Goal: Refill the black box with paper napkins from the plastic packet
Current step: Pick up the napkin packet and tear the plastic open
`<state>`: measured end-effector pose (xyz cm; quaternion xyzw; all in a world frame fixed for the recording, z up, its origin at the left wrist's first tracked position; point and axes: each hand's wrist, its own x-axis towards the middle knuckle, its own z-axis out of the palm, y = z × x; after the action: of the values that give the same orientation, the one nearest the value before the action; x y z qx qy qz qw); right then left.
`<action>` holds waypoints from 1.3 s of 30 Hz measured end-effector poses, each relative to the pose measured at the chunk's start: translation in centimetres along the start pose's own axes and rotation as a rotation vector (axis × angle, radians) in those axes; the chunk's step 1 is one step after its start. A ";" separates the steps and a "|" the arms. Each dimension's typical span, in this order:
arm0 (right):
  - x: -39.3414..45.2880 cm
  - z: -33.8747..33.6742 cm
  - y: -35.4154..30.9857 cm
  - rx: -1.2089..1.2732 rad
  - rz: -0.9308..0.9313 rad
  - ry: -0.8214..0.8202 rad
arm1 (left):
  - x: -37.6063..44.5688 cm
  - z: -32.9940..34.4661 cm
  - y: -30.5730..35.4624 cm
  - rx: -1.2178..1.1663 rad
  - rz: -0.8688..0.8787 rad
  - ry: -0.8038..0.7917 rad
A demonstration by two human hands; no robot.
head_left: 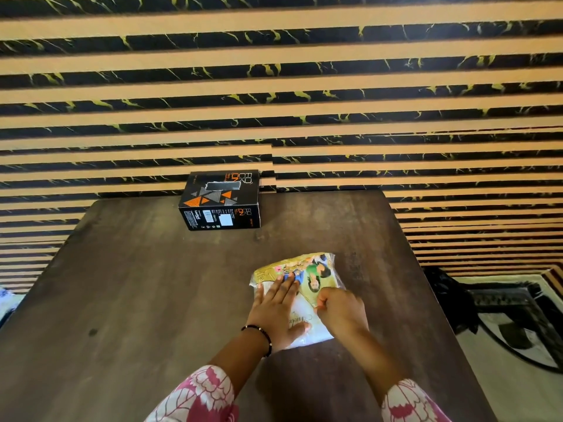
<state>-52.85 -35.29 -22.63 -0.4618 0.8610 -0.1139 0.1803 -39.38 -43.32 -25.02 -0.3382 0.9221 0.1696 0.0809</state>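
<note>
A black box (220, 200) with orange and grey triangles and a slot in its top stands at the far edge of the dark wooden table (137, 284). Nearer to me lies a plastic packet (307, 271) of white paper napkins with a yellow printed picture. My left hand (275, 312) presses flat on the packet's left side, fingers straight. My right hand (341, 313) pinches the plastic on the packet's right side with curled fingers. Both hands cover much of the packet.
A wall of black marble and tan stripes rises right behind the table. To the right, below the table edge, a dark object (499, 306) lies on a pale floor. The table surface spreads wide to the left of the packet.
</note>
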 end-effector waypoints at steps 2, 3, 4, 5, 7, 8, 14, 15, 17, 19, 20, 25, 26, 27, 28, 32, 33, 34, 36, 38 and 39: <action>-0.1 0.2 0.1 0.032 -0.005 -0.013 | -0.1 0.0 0.0 -0.009 -0.002 -0.010; -0.2 0.2 0.1 0.053 0.004 -0.014 | -0.1 0.0 0.0 -0.011 -0.004 -0.014; -0.3 0.3 0.0 0.080 0.016 -0.010 | -0.1 0.0 -0.1 -0.010 -0.007 -0.021; -0.4 0.2 0.0 0.106 0.031 -0.004 | -0.2 0.0 -0.1 -0.009 -0.008 -0.028; -0.4 0.2 0.0 0.116 0.023 0.008 | -0.3 -0.1 0.0 -0.011 -0.009 -0.030; -0.3 0.1 -0.1 0.108 0.001 0.016 | -0.4 -0.1 0.0 -0.015 -0.010 -0.029; -0.5 -0.3 0.1 0.308 -0.055 0.031 | 0.1 -0.3 -0.6 -0.034 -0.003 -0.066; -0.6 -0.6 0.1 0.359 -0.050 0.034 | 0.4 -0.7 -0.7 -0.059 -0.011 -0.077; -0.6 -1.5 0.4 0.433 -0.053 0.067 | 1.3 -2.1 -0.6 -0.205 -0.071 -0.065; -0.9 -2.8 0.8 0.492 -0.083 0.111 | 1.9 -4.1 -0.4 -0.467 -0.163 -0.004; -1.2 -3.5 1.0 0.508 -0.113 0.118 | 2.0 -4.8 -0.5 -0.553 -0.186 0.034; -3.9 -4.3 3.7 0.499 -0.195 -0.023 | 0.4 -4.5 -0.6 -0.377 -0.126 -0.020; -4.6 -3.7 4.6 0.464 -0.195 -0.056 | 0.1 -4.0 -0.2 -0.319 -0.121 -0.035; -5.3 -2.9 5.5 0.415 -0.198 -0.077 | -0.3 -3.5 0.3 -0.281 -0.112 -0.034; -5.6 -2.2 6.1 0.367 -0.200 -0.088 | -0.7 -3.3 0.8 -0.265 -0.093 -0.015; -7.4 -0.4 7.5 0.302 -0.181 -0.133 | -2.8 -1.7 3.5 -0.240 0.030 0.023; -7.7 -0.1 7.6 0.295 -0.172 -0.132 | -3.1 -1.3 4.1 -0.216 0.042 -0.010; -7.9 0.3 7.8 0.276 -0.170 -0.129 | -3.3 -0.9 4.5 -0.167 0.052 -0.044; -8.4 1.0 8.2 0.231 -0.174 -0.141 | -3.4 -0.4 5.1 -0.052 0.068 -0.059; -8.8 1.8 8.6 0.173 -0.215 -0.132 | -3.3 -0.2 5.2 -0.003 0.056 -0.040; -9.0 2.3 9.0 0.139 -0.250 -0.118 | -3.3 -0.2 5.2 -0.003 0.039 -0.032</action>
<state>-54.12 -22.93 -26.12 -0.5578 0.7747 -0.1672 0.2466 -40.29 -37.74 -22.68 -0.3173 0.9269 0.1780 0.0920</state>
